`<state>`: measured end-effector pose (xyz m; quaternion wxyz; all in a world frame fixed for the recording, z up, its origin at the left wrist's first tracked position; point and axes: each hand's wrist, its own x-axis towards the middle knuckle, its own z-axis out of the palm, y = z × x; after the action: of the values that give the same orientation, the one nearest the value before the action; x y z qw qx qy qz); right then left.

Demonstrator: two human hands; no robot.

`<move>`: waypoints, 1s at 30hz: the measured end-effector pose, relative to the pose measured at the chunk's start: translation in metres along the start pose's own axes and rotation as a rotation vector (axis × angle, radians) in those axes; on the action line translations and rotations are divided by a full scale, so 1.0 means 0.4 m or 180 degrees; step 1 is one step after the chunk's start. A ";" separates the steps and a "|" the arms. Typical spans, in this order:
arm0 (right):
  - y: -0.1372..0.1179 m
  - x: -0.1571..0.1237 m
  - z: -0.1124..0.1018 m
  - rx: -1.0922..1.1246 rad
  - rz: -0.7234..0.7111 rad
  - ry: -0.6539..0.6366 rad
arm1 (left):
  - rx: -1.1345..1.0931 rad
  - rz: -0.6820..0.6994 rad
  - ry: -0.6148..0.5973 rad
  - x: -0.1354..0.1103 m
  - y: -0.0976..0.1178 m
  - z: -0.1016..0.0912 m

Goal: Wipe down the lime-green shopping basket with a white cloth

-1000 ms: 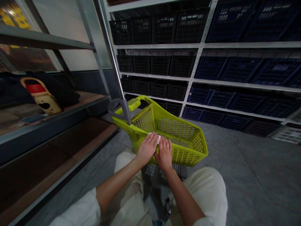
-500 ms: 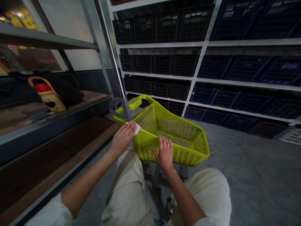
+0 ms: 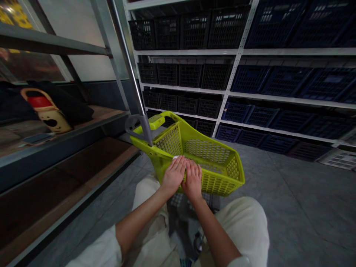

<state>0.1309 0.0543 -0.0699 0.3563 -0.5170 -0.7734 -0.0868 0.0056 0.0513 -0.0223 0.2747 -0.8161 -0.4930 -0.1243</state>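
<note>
A lime-green plastic shopping cart (image 3: 211,150) with perforated walls stands in front of my knees. My left hand (image 3: 174,174) presses a white wiping cloth (image 3: 175,157) onto the near rim of its basket; most of the cloth is hidden under the fingers. Right beside it, my right hand (image 3: 192,178) is hooked over the same rim, fingers on top and pointing inward. The two hands touch or nearly touch. Behind the basket's left end rises a shiny metal pole (image 3: 126,55) with a grey bracket (image 3: 146,128) at its lower end.
A metal shelf (image 3: 91,146) on the left holds a tan bottle with a red top (image 3: 52,116) and a phone (image 3: 39,138). White racks (image 3: 236,66) behind carry rows of black crates (image 3: 191,74) and blue crates (image 3: 292,83). Grey floor (image 3: 278,200) lies to the right.
My left hand has slid right along the near rim with the white cloth, from beside the grey bracket to my right hand. My right hand stays on the rim. The view has shifted slightly.
</note>
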 end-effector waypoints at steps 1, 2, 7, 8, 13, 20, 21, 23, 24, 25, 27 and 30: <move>0.003 0.000 -0.001 -0.0004 -0.0002 0.0003 | -0.0012 0.0044 0.0005 0.002 0.000 0.001; 0.006 -0.001 -0.001 -0.0016 -0.0008 0.0005 | -0.0023 0.0100 0.0011 0.002 -0.007 0.000; 0.017 0.001 -0.008 -0.0117 -0.0069 -0.0011 | -0.0020 0.0203 0.0039 -0.018 -0.129 -0.038; 0.017 0.001 -0.008 -0.0138 -0.0078 -0.0013 | -0.0021 0.0175 0.0069 -0.025 -0.161 -0.048; 0.011 0.002 -0.002 -0.0149 -0.0066 0.0035 | -0.0025 -0.0229 0.0207 -0.056 -0.268 -0.074; 0.009 0.002 -0.005 -0.0055 0.0001 0.0027 | -0.0008 -0.0269 0.0277 -0.060 -0.189 -0.036; 0.009 0.002 -0.006 -0.0068 0.0004 0.0025 | 0.0026 -0.0255 0.0283 -0.056 -0.166 -0.030; 0.011 0.002 -0.008 -0.0092 0.0005 0.0020 | 0.0104 -0.0160 0.0249 -0.047 -0.117 -0.020; 0.012 0.001 -0.008 -0.0095 0.0008 0.0015 | 0.0137 -0.0095 0.0231 -0.043 -0.093 -0.016; 0.014 0.001 -0.008 -0.0090 0.0011 0.0009 | 0.0163 -0.0032 0.0216 -0.038 -0.071 -0.013; 0.018 0.000 -0.007 -0.0065 0.0019 -0.0006 | 0.0202 0.0068 0.0219 -0.030 -0.039 -0.008; 0.026 -0.001 -0.009 -0.0045 0.0029 -0.0008 | 0.0215 0.0216 0.0251 -0.022 -0.028 -0.008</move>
<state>0.1416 0.0571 -0.0699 0.3521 -0.5232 -0.7709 -0.0900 -0.0082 0.0470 -0.0204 0.3254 -0.8170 -0.4578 -0.1303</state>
